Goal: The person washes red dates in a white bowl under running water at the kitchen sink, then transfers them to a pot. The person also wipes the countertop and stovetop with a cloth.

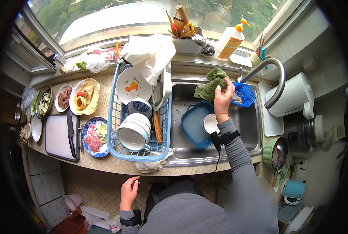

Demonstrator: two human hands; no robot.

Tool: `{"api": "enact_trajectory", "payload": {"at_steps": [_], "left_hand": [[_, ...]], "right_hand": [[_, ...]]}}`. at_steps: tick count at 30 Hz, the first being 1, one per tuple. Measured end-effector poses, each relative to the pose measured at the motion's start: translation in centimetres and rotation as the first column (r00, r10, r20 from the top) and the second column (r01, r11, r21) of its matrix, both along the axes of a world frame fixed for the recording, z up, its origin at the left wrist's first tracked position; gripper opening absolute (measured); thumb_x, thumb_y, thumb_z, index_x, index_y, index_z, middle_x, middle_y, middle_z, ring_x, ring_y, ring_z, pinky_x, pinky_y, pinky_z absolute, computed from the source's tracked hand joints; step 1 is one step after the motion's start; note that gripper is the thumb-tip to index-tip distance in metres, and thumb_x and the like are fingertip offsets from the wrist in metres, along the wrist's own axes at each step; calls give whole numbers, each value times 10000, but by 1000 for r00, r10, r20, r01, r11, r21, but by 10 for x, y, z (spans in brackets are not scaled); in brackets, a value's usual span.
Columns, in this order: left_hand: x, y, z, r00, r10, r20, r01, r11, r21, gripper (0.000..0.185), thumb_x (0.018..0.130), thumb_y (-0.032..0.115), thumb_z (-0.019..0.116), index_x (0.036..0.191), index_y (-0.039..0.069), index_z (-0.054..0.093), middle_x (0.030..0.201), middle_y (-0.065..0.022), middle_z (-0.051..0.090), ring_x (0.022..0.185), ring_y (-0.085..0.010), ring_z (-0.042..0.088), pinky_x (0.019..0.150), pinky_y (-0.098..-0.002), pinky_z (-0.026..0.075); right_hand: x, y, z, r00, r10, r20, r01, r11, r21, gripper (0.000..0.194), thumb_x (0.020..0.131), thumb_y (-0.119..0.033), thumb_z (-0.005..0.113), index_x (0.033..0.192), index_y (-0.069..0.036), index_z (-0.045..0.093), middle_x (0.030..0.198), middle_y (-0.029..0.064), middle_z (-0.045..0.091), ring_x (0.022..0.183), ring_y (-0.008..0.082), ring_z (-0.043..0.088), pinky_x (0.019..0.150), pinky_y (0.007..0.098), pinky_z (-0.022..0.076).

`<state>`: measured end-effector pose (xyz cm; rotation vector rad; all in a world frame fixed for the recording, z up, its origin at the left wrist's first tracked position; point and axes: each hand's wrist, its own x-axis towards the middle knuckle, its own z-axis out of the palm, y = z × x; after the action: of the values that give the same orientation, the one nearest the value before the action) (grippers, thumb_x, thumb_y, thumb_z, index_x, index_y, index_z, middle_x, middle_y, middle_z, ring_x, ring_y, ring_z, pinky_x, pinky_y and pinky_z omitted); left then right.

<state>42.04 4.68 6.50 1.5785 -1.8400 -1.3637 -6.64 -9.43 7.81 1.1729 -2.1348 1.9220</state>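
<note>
With its fingers closed on one edge, my right hand [224, 98] holds a green cloth [210, 86] over the back of the steel sink [247, 122]. In the sink, below the cloth, lie a blue square dish [193, 122] and a small white bowl [211, 123], partly hidden by my wrist. A blue mesh strainer basket [245, 95] sits beside my right hand, near the curved faucet [281, 80]. My left hand [130, 190] hangs in front of the counter edge with its fingers loosely bent and touches nothing; whether its fingers are apart is unclear.
Left of the sink stands a blue dish rack [112, 117] with bowls and a knife. Farther left are a cutting board [57, 134] with a black-handled knife [70, 134] and plates of food [84, 99]. A pump bottle [229, 44] stands on the sill; a white pitcher [291, 95] is at right.
</note>
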Motion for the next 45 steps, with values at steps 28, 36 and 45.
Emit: {"api": "enact_trajectory", "payload": {"at_steps": [28, 36, 45], "left_hand": [[378, 258, -10, -136, 580, -803, -720, 499, 482, 462, 925, 244, 597, 1302, 9, 472, 1241, -117, 564, 1128, -210, 556, 964, -382, 459], [473, 239, -21, -287, 616, -733, -855, 179, 486, 284, 901, 57, 573, 1173, -26, 580, 1115, -87, 638, 977, -181, 622, 845, -327, 516], [614, 161, -27, -355, 540, -763, -861, 128, 491, 391, 865, -60, 505, 1254, -23, 522, 1192, -113, 607, 1074, -215, 597, 915, -351, 493]], "right_hand": [[785, 216, 18, -580, 424, 696, -685, -716, -134, 623, 794, 126, 513, 1388, -37, 424, 1205, 91, 595, 1098, 173, 572, 952, 313, 465], [902, 183, -26, -230, -94, 969, -523, -828, -205, 379, 905, -120, 625, 1258, -14, 538, 1049, 71, 663, 927, 161, 648, 791, 317, 537], [1056, 88, -35, -247, -151, 957, -459, -852, -253, 330, 943, -50, 522, 1271, -16, 526, 1028, 109, 671, 796, 196, 691, 619, 312, 595]]}}
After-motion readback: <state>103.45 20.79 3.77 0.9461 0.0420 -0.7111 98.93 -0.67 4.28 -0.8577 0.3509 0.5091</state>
